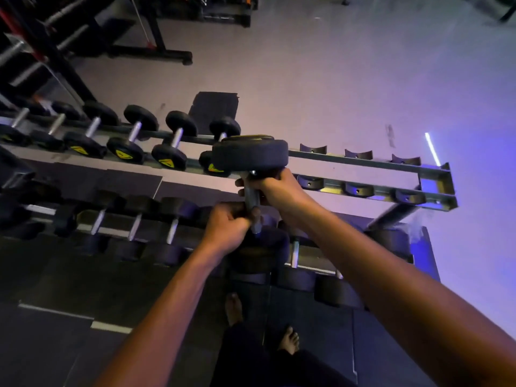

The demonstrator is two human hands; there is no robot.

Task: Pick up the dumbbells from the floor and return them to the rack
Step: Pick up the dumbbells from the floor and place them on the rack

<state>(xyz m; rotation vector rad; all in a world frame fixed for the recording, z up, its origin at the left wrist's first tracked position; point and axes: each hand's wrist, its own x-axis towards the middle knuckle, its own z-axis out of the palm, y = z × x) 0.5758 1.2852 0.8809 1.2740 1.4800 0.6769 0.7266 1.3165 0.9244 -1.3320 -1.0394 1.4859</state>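
A black dumbbell with a steel handle is held upright in front of the rack, its upper head level with the top tier. My right hand grips the handle just under that head. My left hand grips the lower part of the handle; the lower head is in shadow below it. Several black dumbbells with yellow marks lie along the top tier to the left. To the right, three pairs of cradles hold nothing.
A lower tier carries more dark dumbbells. My bare feet stand on dark floor mats close to the rack. Black machine frames and barbells stand at the back left. Pale floor stretches behind the rack.
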